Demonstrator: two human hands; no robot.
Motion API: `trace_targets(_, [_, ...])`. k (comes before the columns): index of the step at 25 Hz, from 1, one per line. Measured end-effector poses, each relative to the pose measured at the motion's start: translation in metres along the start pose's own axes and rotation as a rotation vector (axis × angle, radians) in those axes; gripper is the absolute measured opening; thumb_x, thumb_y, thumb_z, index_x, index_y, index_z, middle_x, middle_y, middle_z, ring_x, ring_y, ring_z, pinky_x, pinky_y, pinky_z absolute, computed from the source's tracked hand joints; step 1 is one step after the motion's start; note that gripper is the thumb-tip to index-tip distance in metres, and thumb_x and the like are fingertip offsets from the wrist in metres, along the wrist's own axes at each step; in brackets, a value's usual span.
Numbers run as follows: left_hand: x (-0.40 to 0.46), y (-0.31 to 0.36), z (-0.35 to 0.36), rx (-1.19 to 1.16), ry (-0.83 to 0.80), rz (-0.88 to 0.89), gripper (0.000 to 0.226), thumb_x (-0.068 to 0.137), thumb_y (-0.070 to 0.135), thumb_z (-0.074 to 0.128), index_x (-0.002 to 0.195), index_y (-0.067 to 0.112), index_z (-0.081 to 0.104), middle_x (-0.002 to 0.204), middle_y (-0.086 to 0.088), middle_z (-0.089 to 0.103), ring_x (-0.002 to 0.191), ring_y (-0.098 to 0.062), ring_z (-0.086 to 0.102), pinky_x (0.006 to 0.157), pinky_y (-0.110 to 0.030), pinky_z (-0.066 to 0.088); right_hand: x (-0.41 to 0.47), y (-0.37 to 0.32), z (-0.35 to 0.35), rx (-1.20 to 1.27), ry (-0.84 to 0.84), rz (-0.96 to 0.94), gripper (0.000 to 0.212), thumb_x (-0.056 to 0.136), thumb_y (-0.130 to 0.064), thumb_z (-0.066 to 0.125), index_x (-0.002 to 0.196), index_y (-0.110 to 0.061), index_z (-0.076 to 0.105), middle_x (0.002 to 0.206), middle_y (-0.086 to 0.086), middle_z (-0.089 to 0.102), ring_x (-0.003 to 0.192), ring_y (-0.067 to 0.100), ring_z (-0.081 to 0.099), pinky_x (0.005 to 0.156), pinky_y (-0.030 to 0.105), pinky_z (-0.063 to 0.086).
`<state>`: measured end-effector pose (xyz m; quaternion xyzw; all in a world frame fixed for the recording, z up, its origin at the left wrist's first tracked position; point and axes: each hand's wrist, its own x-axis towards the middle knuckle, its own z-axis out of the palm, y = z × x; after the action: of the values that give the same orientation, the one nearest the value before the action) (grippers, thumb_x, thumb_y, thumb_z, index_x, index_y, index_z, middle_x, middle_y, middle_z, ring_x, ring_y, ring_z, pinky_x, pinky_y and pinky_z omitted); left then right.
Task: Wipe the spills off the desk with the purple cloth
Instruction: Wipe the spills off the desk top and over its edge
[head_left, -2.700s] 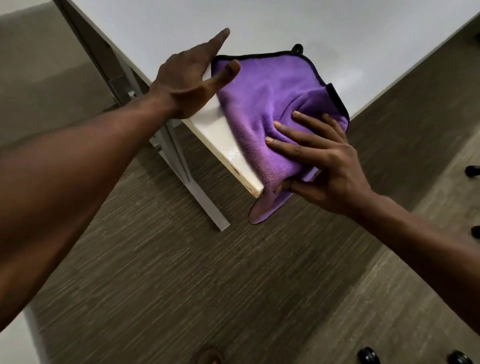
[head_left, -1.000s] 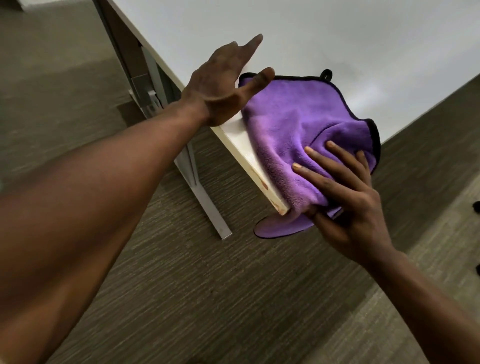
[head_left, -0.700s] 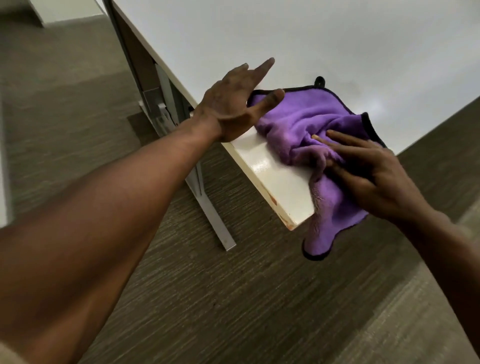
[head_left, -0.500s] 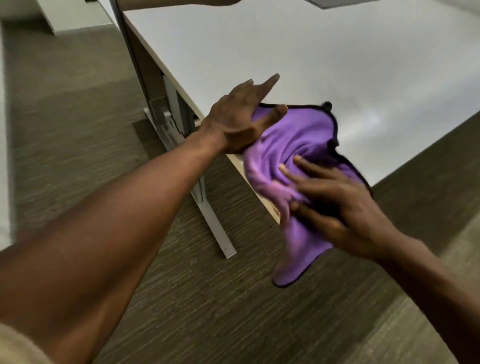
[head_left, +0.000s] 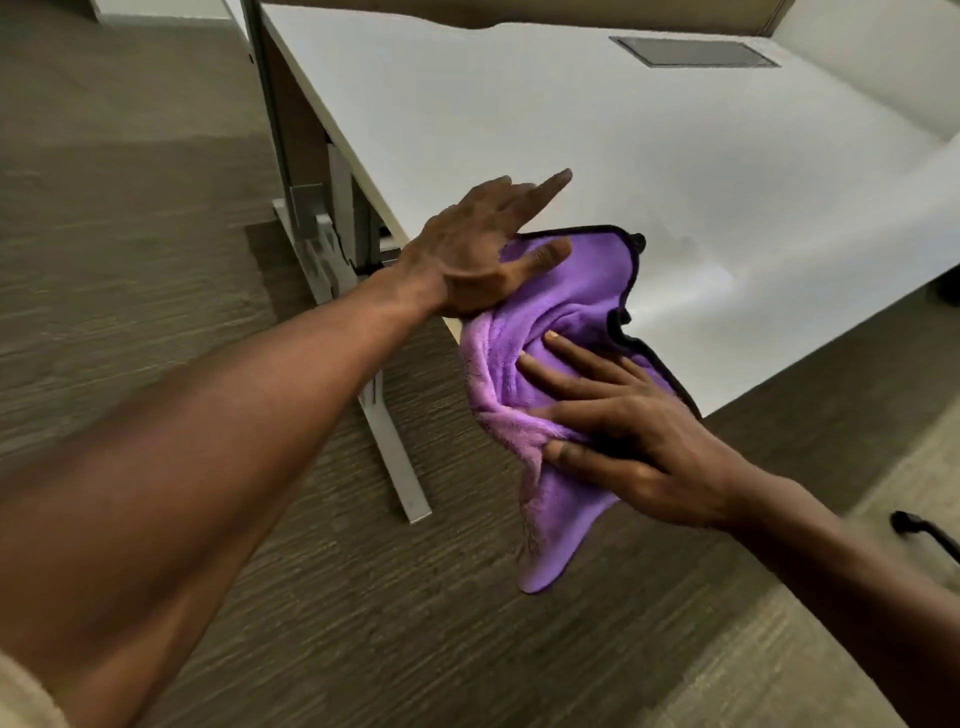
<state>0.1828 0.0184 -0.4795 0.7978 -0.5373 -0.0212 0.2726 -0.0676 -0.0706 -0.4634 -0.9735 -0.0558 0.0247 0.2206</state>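
Purple cloth (head_left: 561, 312) draped over white counter (head_left: 675, 171) corner, left hand (head_left: 480, 260) spread flat on it, right hand (head_left: 628, 436) grip pinching bunched folds

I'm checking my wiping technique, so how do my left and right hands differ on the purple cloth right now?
The left hand lies on the purple cloth's far corner, on the desk; the right hand is at the desk's corner, where cloth hangs over. The left thumb alone presses cloth; the right pinches a fold. Both touch the cloth.

My forearms are bare to the elbow; a cream sleeve (head_left: 21, 696) edges my left arm; no rings, nails short.
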Motion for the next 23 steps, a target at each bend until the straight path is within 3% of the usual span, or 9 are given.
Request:
trace_targets(4, [0.000,0.001,-0.001,-0.011,0.005,-0.019,0.076,0.093,0.074,0.027,0.161,0.045,0.008,0.167,0.000,0.028,0.156,-0.023,0.017,0.120,-0.048,0.024,0.017,-0.003,-0.002,-0.118,0.021,0.053,0.048,0.099,-0.064,0.035,0.146,-0.056,0.042,0.166,-0.025,0.021,0.159,0.004,0.006,0.129,0.047,0.014])
trace_targets(9, [0.002,-0.003,-0.001,0.008,-0.013,-0.015,0.081,0.088,0.083,0.019,0.159,0.048,0.006,0.164,0.001,0.034,0.154,-0.025,0.021,0.117,-0.051,0.027,0.016,-0.015,0.006,-0.166,0.065,0.018,0.047,0.097,-0.054,0.041,0.134,-0.036,0.064,0.165,-0.007,0.034,0.159,0.021,0.019,0.125,0.054,0.021])
trace_targets(11, [0.001,-0.004,0.000,0.003,-0.004,-0.004,0.080,0.089,0.082,0.019,0.160,0.047,0.006,0.160,0.001,0.039,0.152,-0.027,0.026,0.117,-0.052,0.030,0.010,-0.011,0.004,-0.066,0.029,-0.034,0.041,0.097,-0.050,0.046,0.123,-0.030,0.071,0.164,-0.008,0.038,0.158,0.015,0.021,0.125,0.052,0.023])
trace_targets(13, [0.002,-0.006,0.000,-0.029,0.046,-0.008,0.078,0.092,0.079,0.021,0.160,0.045,0.007,0.147,-0.001,0.049,0.142,-0.026,0.037,0.113,-0.049,0.035,0.006,-0.001,-0.002,0.168,0.057,-0.018,0.035,0.099,-0.042,0.053,0.124,-0.028,0.073,0.157,-0.011,0.049,0.153,0.006,0.031,0.127,0.041,0.026])
trace_targets(16, [0.001,-0.006,0.000,-0.114,0.129,-0.021,0.075,0.095,0.075,0.023,0.161,0.042,0.010,0.115,0.007,0.053,0.116,-0.016,0.045,0.100,-0.046,0.043,0.006,0.026,-0.018,0.453,0.309,0.218,0.032,0.101,-0.019,0.062,0.132,-0.019,0.069,0.142,-0.007,0.064,0.140,0.003,0.050,0.123,0.042,0.036])
trace_targets(19, [0.000,-0.006,0.002,-0.159,0.173,-0.047,0.073,0.096,0.073,0.024,0.161,0.042,0.011,0.128,0.008,0.055,0.130,-0.020,0.044,0.104,-0.044,0.041,0.010,0.031,-0.021,0.438,0.393,0.319,0.032,0.101,-0.017,0.062,0.130,-0.026,0.068,0.142,-0.008,0.063,0.143,0.003,0.047,0.125,0.046,0.033])
trace_targets(21, [-0.001,-0.007,0.003,-0.139,0.157,-0.057,0.072,0.097,0.071,0.026,0.161,0.043,0.010,0.154,0.005,0.046,0.149,-0.023,0.029,0.114,-0.046,0.032,0.008,0.020,-0.011,0.291,0.325,0.236,0.031,0.098,-0.036,0.063,0.128,-0.043,0.066,0.151,-0.014,0.054,0.149,0.003,0.036,0.125,0.049,0.030])
trace_targets(23, [-0.001,-0.006,0.002,-0.103,0.125,-0.052,0.072,0.097,0.071,0.029,0.161,0.043,0.011,0.164,0.006,0.035,0.156,-0.021,0.016,0.120,-0.046,0.025,0.003,0.001,0.006,0.062,0.172,0.104,0.035,0.096,-0.056,0.053,0.130,-0.057,0.061,0.162,-0.018,0.037,0.156,0.006,0.022,0.124,0.052,0.025])
